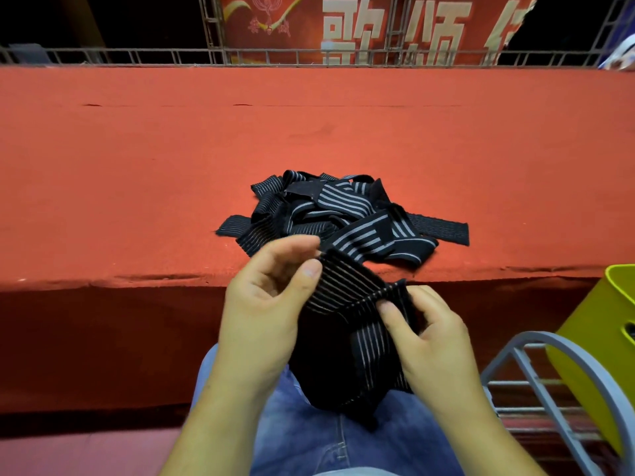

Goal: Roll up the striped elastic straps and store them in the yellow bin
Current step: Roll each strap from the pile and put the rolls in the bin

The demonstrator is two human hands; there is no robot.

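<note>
Strap [347, 286] in fingers [311, 269]; yellow bin [584, 321] interior unseen

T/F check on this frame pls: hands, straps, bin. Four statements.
1. The left hand and the right hand both hold one striped strap above the lap. True.
2. The strap pile lies inside the yellow bin. False: it lies on the red table, near its front edge.
3. The yellow bin stands to the person's right. True.
4. The held strap is a finished tight roll. False: it hangs loose between the hands.
</note>
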